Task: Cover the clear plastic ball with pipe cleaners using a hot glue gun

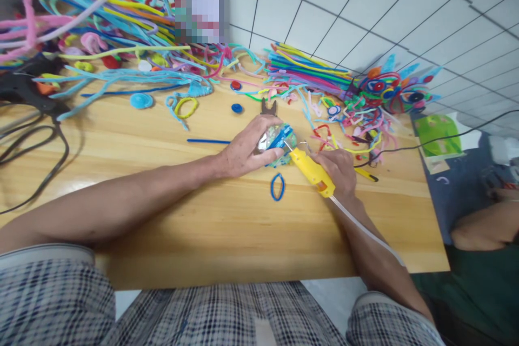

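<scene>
My left hand is wrapped round a shiny round piece with blue and green strips on it. In my right hand is a yellow glue gun with a clear stick trailing from its back end. The gun's metal tip touches or nearly touches the blue strips; which of the two I cannot tell. Nearer to me, a blue pipe-cleaner loop lies on the wooden table. A straight blue stem lies left of my left hand, and pliers lie just beyond it.
Bundles of colourful pipe cleaners line the back. Black cables and a dark tool are at the left. Decorated figures stand back right; a yellow cutter lies right of my right hand. Another person's arm is at the right edge.
</scene>
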Tool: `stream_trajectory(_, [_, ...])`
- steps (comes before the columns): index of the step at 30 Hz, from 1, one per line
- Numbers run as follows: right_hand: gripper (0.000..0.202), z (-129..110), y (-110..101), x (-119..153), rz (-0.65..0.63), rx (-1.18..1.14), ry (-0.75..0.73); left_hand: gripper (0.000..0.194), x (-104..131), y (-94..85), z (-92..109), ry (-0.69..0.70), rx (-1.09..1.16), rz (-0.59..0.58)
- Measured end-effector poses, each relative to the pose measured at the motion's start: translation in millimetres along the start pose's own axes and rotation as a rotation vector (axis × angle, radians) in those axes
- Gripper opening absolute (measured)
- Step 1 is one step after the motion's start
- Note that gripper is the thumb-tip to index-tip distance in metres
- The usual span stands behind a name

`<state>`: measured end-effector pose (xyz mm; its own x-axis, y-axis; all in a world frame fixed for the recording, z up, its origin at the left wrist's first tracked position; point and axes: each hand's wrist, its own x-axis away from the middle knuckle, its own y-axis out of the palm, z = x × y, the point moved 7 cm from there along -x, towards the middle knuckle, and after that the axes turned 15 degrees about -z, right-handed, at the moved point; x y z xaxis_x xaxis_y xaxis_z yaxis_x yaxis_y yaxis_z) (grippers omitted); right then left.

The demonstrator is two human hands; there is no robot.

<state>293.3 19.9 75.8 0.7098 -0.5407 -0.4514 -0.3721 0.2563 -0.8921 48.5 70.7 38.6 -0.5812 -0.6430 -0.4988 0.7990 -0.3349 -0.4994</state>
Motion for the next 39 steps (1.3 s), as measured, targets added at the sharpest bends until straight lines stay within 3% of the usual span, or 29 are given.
stream_trajectory(3, [0.052,7,3,9,0.018,0.002,0.039,0.057,0,0.5,-1,-0.021,-0.005,-0.012])
stream_trajectory(8, [0.054,8,6,8,-0.086,0.053,0.071,0.058,1,-0.2,0,-0.015,0.011,-0.002])
stream_trajectory(14, [0.054,-5,-6,-5,-0.006,0.022,-0.065,0.058,0,-1.3,1,-0.005,-0.011,-0.019])
stream_trajectory(30, [0.055,0,0,-3,-0.024,0.100,-0.049,0.058,1,0.0,-2,-0.006,0.007,-0.015])
stream_trajectory(39, [0.055,-2,0,-4,0.028,0.107,-0.036,0.057,1,-0.3,-1,-0.008,-0.014,-0.011])
